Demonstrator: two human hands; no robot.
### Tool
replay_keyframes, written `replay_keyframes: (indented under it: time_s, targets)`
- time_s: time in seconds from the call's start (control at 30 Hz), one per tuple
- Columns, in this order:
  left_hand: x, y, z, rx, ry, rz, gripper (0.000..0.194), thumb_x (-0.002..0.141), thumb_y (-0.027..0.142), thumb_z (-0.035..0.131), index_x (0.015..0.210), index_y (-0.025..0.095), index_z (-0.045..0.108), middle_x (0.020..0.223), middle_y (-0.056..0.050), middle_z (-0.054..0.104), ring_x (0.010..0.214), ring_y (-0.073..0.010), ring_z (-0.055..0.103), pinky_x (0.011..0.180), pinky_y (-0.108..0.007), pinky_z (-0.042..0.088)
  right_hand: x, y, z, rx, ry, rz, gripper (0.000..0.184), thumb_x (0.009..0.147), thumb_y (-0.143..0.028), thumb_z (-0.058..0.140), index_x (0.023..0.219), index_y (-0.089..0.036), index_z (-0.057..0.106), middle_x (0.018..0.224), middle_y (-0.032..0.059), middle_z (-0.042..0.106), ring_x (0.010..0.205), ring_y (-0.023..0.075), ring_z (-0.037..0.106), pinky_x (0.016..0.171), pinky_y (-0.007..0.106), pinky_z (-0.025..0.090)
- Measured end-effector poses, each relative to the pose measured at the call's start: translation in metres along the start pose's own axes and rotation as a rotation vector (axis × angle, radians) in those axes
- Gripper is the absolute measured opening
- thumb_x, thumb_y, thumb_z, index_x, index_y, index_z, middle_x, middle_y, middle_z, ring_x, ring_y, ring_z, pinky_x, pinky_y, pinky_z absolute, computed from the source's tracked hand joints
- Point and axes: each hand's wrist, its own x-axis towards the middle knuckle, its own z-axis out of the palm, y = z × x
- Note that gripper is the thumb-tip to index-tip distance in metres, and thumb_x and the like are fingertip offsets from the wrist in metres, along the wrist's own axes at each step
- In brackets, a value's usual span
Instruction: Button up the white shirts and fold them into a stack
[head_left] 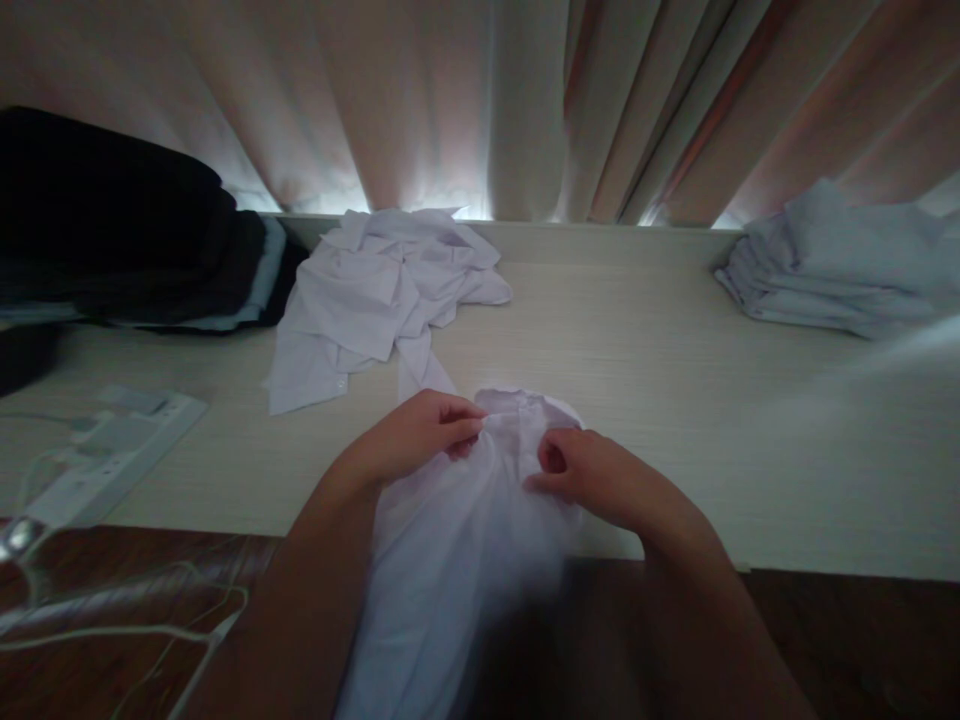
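A white shirt [457, 570] hangs from the edge of the pale surface towards me, its collar end lying on top. My left hand [424, 432] pinches the fabric at the left side of the collar opening, thumb and fingers pressed together. On the other side, my right hand [596, 468] is curled with thumb and forefinger on the cloth by the front strip below the collar. The lower part of the shirt is blurred and partly hidden by a dark shape. Just beyond my left hand lies a crumpled heap of white clothing [375, 285].
Folded white clothes [840, 260] are stacked at the back right. Dark folded clothes [112, 220] make a tall pile at the back left. A power strip [112, 460] with plugs and cables lies at the left. Long curtains [420, 110] hang behind the pale surface [637, 330].
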Motion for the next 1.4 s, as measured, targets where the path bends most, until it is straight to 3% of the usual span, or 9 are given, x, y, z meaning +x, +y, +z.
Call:
replay_keyframes:
  time_s: [0.13, 0.27, 0.33, 0.43, 0.53, 0.6, 0.8, 1.1, 1.4]
  targets:
    - [0.003, -0.006, 0.002, 0.115, 0.045, -0.022, 0.022, 0.084, 0.036, 0.057, 0.075, 0.018, 0.067, 0.071, -0.002, 0.067, 0.066, -0.0168, 0.059, 0.063, -0.027, 0.045, -0.001, 0.001, 0.000, 0.028, -0.097, -0.024, 0.024, 0.076, -0.039, 0.073, 0.069, -0.020, 0.062, 0.068, 0.0018, 0.064, 0.056, 0.0135, 0.050, 0.053, 0.028, 0.030]
    - [0.008, -0.014, 0.007, 0.203, 0.160, 0.011, 0.022, 0.085, 0.036, 0.057, 0.080, 0.018, 0.068, 0.084, -0.005, 0.071, 0.077, -0.0195, 0.062, 0.073, -0.031, 0.047, -0.001, -0.002, -0.006, 0.297, -0.262, -0.151, 0.028, 0.081, -0.035, 0.067, 0.062, -0.019, 0.055, 0.059, -0.0006, 0.061, 0.054, 0.0126, 0.053, 0.052, 0.025, 0.035]
    - [0.009, -0.013, 0.009, 0.176, 0.151, -0.027, 0.022, 0.085, 0.036, 0.057, 0.080, 0.018, 0.067, 0.077, -0.004, 0.069, 0.071, -0.0183, 0.061, 0.067, -0.030, 0.046, 0.002, -0.004, -0.007, 0.449, -0.193, -0.179, 0.029, 0.084, -0.039, 0.065, 0.064, -0.019, 0.055, 0.060, -0.0008, 0.061, 0.055, 0.0128, 0.054, 0.053, 0.025, 0.036]
    - [0.009, -0.006, 0.013, 0.095, 0.169, -0.062, 0.019, 0.082, 0.035, 0.062, 0.084, 0.017, 0.066, 0.068, -0.001, 0.065, 0.061, -0.0154, 0.059, 0.057, -0.026, 0.043, 0.009, -0.010, -0.001, 0.595, 0.053, -0.147, 0.030, 0.086, -0.041, 0.061, 0.067, -0.019, 0.057, 0.060, -0.0012, 0.058, 0.054, 0.0119, 0.049, 0.052, 0.024, 0.034]
    - [0.007, 0.004, 0.016, 0.008, 0.194, -0.058, 0.019, 0.079, 0.035, 0.069, 0.077, 0.016, 0.062, 0.063, 0.000, 0.063, 0.057, -0.0135, 0.058, 0.055, -0.025, 0.043, 0.016, -0.021, 0.009, 0.623, 0.252, -0.126, 0.030, 0.083, -0.040, 0.064, 0.065, -0.019, 0.055, 0.060, -0.0025, 0.052, 0.056, 0.0111, 0.042, 0.052, 0.024, 0.029]
    - [0.005, 0.009, 0.016, -0.047, 0.175, -0.054, 0.024, 0.078, 0.037, 0.072, 0.072, 0.016, 0.060, 0.061, 0.001, 0.062, 0.057, -0.0132, 0.059, 0.056, -0.025, 0.045, 0.017, -0.028, 0.014, 0.634, 0.297, -0.128, 0.026, 0.082, -0.037, 0.065, 0.066, -0.019, 0.056, 0.061, -0.0023, 0.052, 0.058, 0.0113, 0.042, 0.052, 0.024, 0.029]
    - [0.000, 0.007, 0.010, -0.171, 0.148, -0.038, 0.025, 0.075, 0.036, 0.077, 0.072, 0.016, 0.063, 0.063, 0.000, 0.066, 0.060, -0.0131, 0.062, 0.059, -0.025, 0.049, 0.011, -0.039, 0.012, 0.676, 0.282, -0.099, 0.028, 0.082, -0.037, 0.066, 0.062, -0.017, 0.062, 0.059, -0.0013, 0.055, 0.057, 0.0114, 0.045, 0.053, 0.025, 0.031]
    - [0.000, -0.003, 0.004, -0.299, 0.042, -0.094, 0.017, 0.069, 0.014, 0.077, 0.085, 0.016, 0.072, 0.080, -0.004, 0.076, 0.074, -0.0156, 0.070, 0.070, -0.025, 0.056, 0.016, -0.028, 0.014, 0.831, 0.171, -0.092, 0.028, 0.082, -0.038, 0.063, 0.067, -0.016, 0.071, 0.059, 0.0012, 0.060, 0.055, 0.0126, 0.053, 0.053, 0.024, 0.040]
    - [-0.001, -0.008, 0.006, -0.360, 0.067, -0.025, 0.023, 0.069, 0.014, 0.076, 0.080, 0.018, 0.056, 0.064, 0.005, 0.062, 0.057, -0.0090, 0.059, 0.054, -0.019, 0.048, 0.014, -0.020, 0.014, 0.903, 0.064, -0.157, 0.015, 0.077, -0.026, 0.065, 0.066, -0.016, 0.068, 0.062, -0.0001, 0.061, 0.059, 0.0125, 0.056, 0.055, 0.023, 0.043]
